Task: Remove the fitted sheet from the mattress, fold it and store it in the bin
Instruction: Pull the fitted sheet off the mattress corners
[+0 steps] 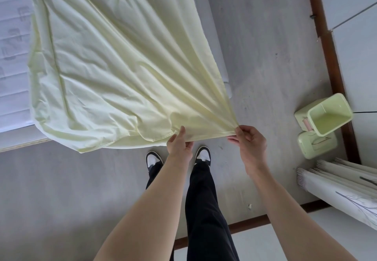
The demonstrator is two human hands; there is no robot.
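Sheet (114, 61) held by its hem over the near edge of the mattress (14, 89), both hands gripping.

The pale yellow-green sheet is spread loosely across the mattress, its near part lifted off and drawn into folds toward one corner. That corner is pinched by the right hand (250, 144), thumb on top and fingers curled beneath; the hem just beside it is held by the left hand (179, 145), fingers under the cloth. A light green bin (328, 114) is seen on the floor (265, 56) at the right, beside the wall, lid off and well apart from the sheet. A light green box (316, 145) is set touching the bin's near side. Rolled cloth (342, 181) is laid near the box.
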